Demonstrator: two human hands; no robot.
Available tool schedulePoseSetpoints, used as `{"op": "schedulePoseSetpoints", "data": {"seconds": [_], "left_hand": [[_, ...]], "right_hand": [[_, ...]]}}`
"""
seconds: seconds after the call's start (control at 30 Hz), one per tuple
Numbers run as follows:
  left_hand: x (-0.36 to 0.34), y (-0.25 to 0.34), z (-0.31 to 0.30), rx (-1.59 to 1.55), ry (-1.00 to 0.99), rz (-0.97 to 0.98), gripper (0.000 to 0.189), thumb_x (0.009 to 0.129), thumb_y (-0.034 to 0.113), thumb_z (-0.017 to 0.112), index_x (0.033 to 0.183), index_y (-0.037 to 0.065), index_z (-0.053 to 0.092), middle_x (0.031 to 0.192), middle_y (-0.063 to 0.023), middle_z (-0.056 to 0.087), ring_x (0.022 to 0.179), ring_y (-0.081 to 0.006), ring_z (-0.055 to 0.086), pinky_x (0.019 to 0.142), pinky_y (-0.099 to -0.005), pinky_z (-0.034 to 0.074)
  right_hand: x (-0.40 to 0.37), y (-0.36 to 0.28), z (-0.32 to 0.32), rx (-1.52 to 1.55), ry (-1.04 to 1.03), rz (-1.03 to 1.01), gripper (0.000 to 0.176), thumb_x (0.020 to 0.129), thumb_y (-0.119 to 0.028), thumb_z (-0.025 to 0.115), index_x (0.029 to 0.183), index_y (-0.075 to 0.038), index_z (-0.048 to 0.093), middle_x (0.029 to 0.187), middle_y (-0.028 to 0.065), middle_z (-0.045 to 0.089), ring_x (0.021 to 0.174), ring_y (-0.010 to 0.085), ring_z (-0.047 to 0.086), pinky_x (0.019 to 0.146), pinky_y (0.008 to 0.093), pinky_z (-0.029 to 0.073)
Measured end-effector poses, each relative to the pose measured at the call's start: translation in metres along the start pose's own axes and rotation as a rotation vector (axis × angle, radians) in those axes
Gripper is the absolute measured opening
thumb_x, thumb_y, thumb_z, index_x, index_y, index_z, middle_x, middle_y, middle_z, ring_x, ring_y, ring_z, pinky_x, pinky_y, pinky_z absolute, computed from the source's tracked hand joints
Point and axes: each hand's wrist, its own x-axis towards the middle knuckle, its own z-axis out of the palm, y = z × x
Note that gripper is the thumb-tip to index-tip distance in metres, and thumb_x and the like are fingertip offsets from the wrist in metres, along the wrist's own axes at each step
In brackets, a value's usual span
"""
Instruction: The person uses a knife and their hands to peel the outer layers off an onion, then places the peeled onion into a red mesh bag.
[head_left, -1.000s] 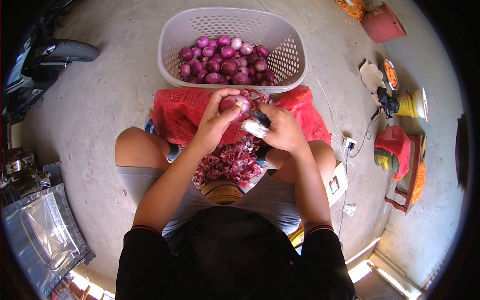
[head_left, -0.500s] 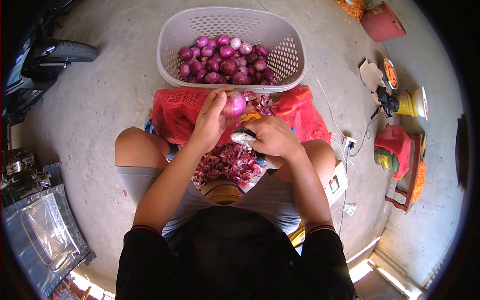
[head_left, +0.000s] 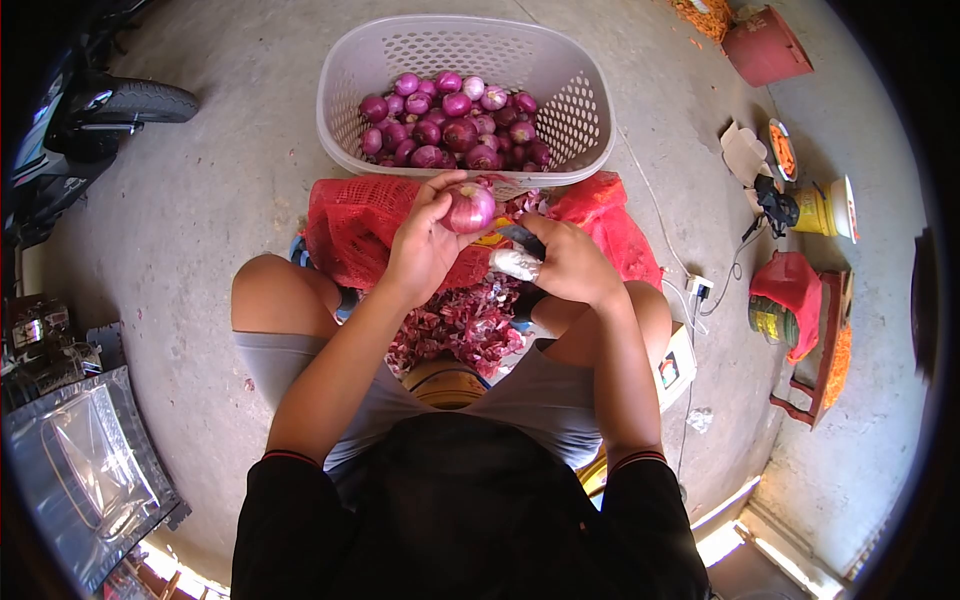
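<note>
From the head camera, the left hand [head_left: 425, 248] is curled around a peeled red onion [head_left: 468, 207], holding it above the red mesh sack [head_left: 350, 228] just in front of the white basket [head_left: 585, 110] of onions. The right hand [head_left: 572, 264] is closed on a small dark tool [head_left: 520, 238] with a white-wrapped end, just beside the onion. A heap of peelings [head_left: 460, 325] lies on the floor between the knees.

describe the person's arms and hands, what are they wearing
Both arms are bare below short black sleeves edged with a thin red stripe. The left hand wears nothing; the right hand has one digit wrapped in whitish tape.
</note>
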Motion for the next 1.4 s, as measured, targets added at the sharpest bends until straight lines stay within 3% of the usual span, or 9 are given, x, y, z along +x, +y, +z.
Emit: {"op": "schedulePoseSetpoints", "data": {"seconds": [0.13,0.23,0.43,0.53,0.63,0.93,1.03,1.17,1.4], "left_hand": [[-0.003,-0.005,0.002,0.177,-0.060,0.105,0.039,0.090,0.010,0.039,0.129,0.004,0.035,0.130,-0.0133,0.042,0.122,-0.0233,0.043,0.105,-0.0389,0.033],[-0.005,-0.007,0.006,0.292,-0.109,0.215,0.038,0.089,0.007,0.041,0.127,0.002,0.037,0.126,-0.0113,0.042,0.114,-0.0179,0.044,0.101,-0.0324,0.033],[-0.005,-0.011,-0.001,0.473,-0.088,0.278,0.038,0.088,0.002,0.042,0.126,0.001,0.037,0.128,-0.0117,0.040,0.120,-0.0183,0.039,0.103,-0.0320,0.030],[-0.006,-0.012,0.000,0.442,-0.101,0.289,0.038,0.088,0.000,0.042,0.126,0.001,0.037,0.129,-0.0119,0.040,0.122,-0.0191,0.038,0.105,-0.0328,0.028],[-0.008,-0.012,0.000,0.517,-0.088,0.281,0.038,0.088,0.000,0.042,0.126,0.001,0.037,0.129,-0.0120,0.039,0.122,-0.0194,0.038,0.105,-0.0333,0.028],[-0.004,-0.009,0.004,0.074,-0.141,0.221,0.051,0.080,-0.004,0.043,0.130,0.002,0.035,0.130,-0.0123,0.038,0.123,-0.0201,0.038,0.105,-0.0328,0.029],[-0.002,-0.008,-0.003,0.327,-0.082,0.250,0.052,0.079,-0.007,0.048,0.128,0.003,0.036,0.130,-0.0113,0.037,0.122,-0.0203,0.039,0.104,-0.0335,0.032],[0.002,0.000,0.000,0.709,-0.149,0.490,0.057,0.070,-0.016,0.060,0.121,0.004,0.042,0.126,-0.0102,0.032,0.120,-0.0211,0.041,0.099,-0.0347,0.042],[0.003,-0.003,-0.001,0.766,-0.108,0.601,0.058,0.066,-0.012,0.067,0.116,0.005,0.044,0.121,-0.0100,0.033,0.116,-0.0205,0.043,0.096,-0.0328,0.045]], "right_hand": [[0.005,0.003,0.003,0.080,-0.028,0.064,0.033,0.081,-0.029,0.065,0.097,0.000,0.059,0.077,0.0170,0.061,0.073,0.0285,0.060,0.068,0.0376,0.045],[0.006,0.008,0.009,0.152,-0.002,0.047,0.028,0.082,-0.023,0.062,0.098,0.000,0.058,0.080,0.0180,0.061,0.074,0.0292,0.059,0.069,0.0373,0.045],[0.006,0.002,0.008,0.181,-0.013,0.113,0.028,0.081,-0.019,0.060,0.102,0.000,0.058,0.082,0.0186,0.061,0.076,0.0295,0.059,0.071,0.0373,0.045],[0.007,-0.002,0.013,0.220,0.086,0.075,0.027,0.072,-0.013,0.056,0.094,0.000,0.062,0.078,0.0227,0.062,0.075,0.0356,0.062,0.068,0.0438,0.046],[0.008,0.001,0.016,0.288,0.032,0.059,0.026,0.071,-0.013,0.057,0.093,-0.001,0.063,0.078,0.0220,0.062,0.076,0.0364,0.062,0.068,0.0440,0.046],[0.007,0.007,0.017,0.162,0.069,0.007,0.030,0.072,-0.011,0.055,0.100,-0.001,0.058,0.079,0.0233,0.061,0.077,0.0396,0.059,0.070,0.0449,0.046],[0.004,0.012,0.013,0.154,0.017,-0.010,0.032,0.078,-0.009,0.052,0.109,-0.001,0.052,0.078,0.0222,0.061,0.071,0.0348,0.063,0.065,0.0422,0.048],[-0.001,-0.001,0.002,0.426,-0.142,0.197,0.028,0.087,-0.008,0.045,0.114,-0.001,0.047,0.074,0.0190,0.060,0.059,0.0249,0.064,0.056,0.0376,0.049],[-0.003,-0.001,0.004,0.480,-0.129,0.184,0.031,0.091,-0.011,0.044,0.119,0.004,0.044,0.072,0.0170,0.059,0.052,0.0222,0.062,0.052,0.0351,0.049]]}}
